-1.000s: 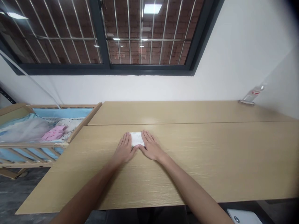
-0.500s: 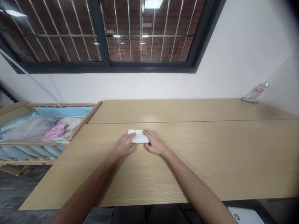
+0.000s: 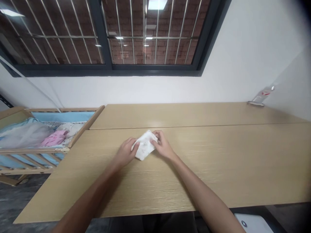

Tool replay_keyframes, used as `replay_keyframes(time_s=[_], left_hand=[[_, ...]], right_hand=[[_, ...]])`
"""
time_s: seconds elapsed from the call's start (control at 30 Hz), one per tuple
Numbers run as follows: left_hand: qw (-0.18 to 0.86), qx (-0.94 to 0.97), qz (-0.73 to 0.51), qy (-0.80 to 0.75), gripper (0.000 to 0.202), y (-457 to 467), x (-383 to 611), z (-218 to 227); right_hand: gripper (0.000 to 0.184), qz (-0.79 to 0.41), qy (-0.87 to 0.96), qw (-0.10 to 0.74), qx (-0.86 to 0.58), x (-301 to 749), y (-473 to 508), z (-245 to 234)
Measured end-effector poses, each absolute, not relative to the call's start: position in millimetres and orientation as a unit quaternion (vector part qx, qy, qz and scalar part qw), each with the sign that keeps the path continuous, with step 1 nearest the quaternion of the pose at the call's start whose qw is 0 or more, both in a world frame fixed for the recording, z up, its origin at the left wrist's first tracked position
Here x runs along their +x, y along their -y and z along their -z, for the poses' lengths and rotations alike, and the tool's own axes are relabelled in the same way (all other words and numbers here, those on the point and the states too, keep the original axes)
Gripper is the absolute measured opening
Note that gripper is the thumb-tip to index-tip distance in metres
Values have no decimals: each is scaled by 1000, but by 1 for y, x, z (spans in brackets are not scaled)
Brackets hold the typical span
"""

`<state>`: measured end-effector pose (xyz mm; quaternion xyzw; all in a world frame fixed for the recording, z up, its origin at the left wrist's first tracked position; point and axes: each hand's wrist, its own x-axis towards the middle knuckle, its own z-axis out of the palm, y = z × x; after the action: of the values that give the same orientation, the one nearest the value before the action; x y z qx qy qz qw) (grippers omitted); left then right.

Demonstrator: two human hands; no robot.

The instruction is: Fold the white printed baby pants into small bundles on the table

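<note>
Between my two hands is a small white folded cloth or tissue, turned at a slant over the wooden tabletop. Faint grey marks show on its upper face. My left hand grips its left edge, thumb on top and the other fingers behind. At the opposite edge my right hand pinches it, thumb on the face and fingers curled around the back. Whether the lower corner touches the table I cannot tell.
A wooden crib with blue lining and a pink cloth stands at the left. In the far right corner leans a clear plastic bottle. A white device lies below the front edge. A barred window is above.
The white piece was lying flat and straight under my fingers. Now it is lifted and turned to a slant, with both hands gripping its edges.
</note>
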<state>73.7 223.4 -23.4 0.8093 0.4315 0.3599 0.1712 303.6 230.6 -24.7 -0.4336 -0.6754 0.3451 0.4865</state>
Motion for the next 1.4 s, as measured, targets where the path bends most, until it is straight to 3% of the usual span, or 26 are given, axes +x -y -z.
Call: replay_keyframes(time_s=[0.17,0.33,0.6,0.77,0.93,1.07,1.2,1.4], left_hand=[[447,673,-410,-423,51,-217,83,24],[514,647,-356,-436,67,-214,83,25],[330,763,-221,-510,66,-219,74,38],[245,798,-181,-520,47,-217,78,35],[90,849,-238,-463,30,-206,84,30],[78,904,-273,-319,33,-189,95,31],[62,937,-200,-280,49,-171,111,39],[27,942,-179,-281,36,-160,121,50]], right_hand=[[60,-484,515,540,-457,297,-228,14],[55,-521,442,531,-501,303,-233,20],[45,-525,477,500,-497,312,-244,46],[36,-477,525,486,-511,311,-249,56],[36,-257,664,466,-525,311,-243,49],[45,-135,793,401,-438,309,-227,30],[50,-160,859,320,-367,299,-210,14],[54,-271,895,194,-297,282,-196,11]])
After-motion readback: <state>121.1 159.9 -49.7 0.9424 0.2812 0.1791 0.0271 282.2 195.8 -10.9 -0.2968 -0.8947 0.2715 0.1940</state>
